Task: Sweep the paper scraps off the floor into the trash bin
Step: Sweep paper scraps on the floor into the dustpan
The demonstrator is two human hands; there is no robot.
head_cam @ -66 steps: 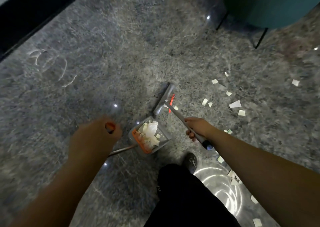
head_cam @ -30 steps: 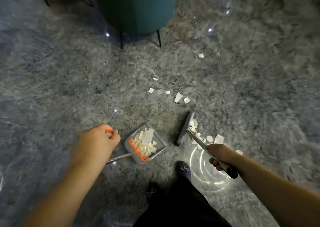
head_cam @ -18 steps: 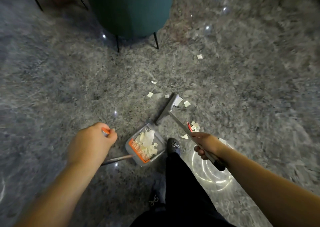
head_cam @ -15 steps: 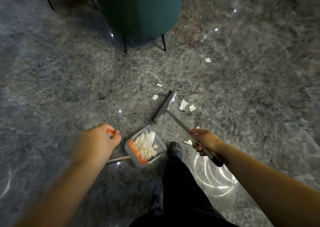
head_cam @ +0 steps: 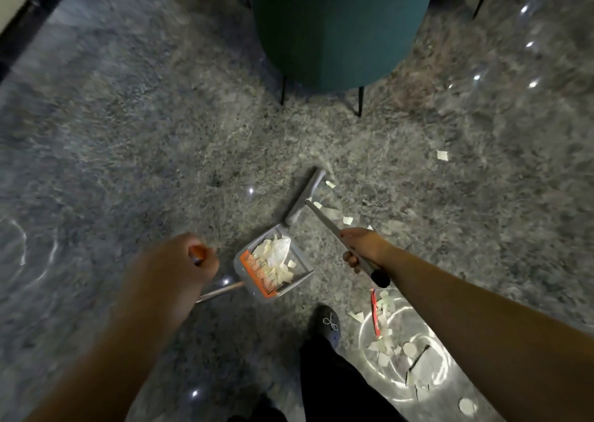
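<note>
Hidden: the trash bin was nowhere in the frame; the teal round-bodied chair [head_cam: 337, 26] was cut off at the top, and much of the speckled grey stone floor [head_cam: 128, 138] was smeared by blur.
Left hand: the left hand [head_cam: 173, 267] was curled round the orange-tipped grip of the grey long-handled dustpan [head_cam: 273, 269], which sat on the floor just right of it, holding white scraps.
Right hand: the right hand [head_cam: 364, 248] was wrapped round the metal shaft of the grey flat-headed broom [head_cam: 305, 198], whose head lay on the floor beyond the pan's far corner.
Scraps: white paper scraps [head_cam: 347, 219] lay right beside the broom head; a bigger heap [head_cam: 385, 335] sat under the right forearm, beside the dark shoe [head_cam: 326, 323].
Change: half a second before, the heap by the shoe was barely in view; the broom head was nearer the pan now.
</note>
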